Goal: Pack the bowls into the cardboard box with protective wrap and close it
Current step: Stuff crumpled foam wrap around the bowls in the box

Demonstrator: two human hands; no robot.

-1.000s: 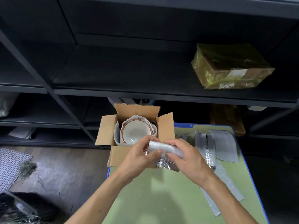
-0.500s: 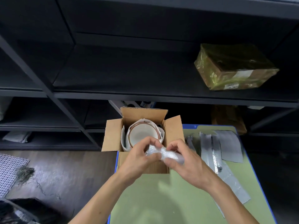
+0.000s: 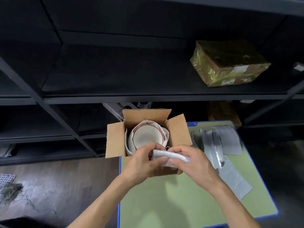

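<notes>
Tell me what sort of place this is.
Probably a warehouse storeroom or packing station. Dark metal shelving holds a film-wrapped parcel, and on the green table an open cardboard box holds bowls in wrap, with wrap strips beside it. The left hand and right hand grip a bubble wrap roll.

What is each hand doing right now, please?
Left hand: pinching one end of the bubble wrap roll.
Right hand: gripping the same roll.
</notes>
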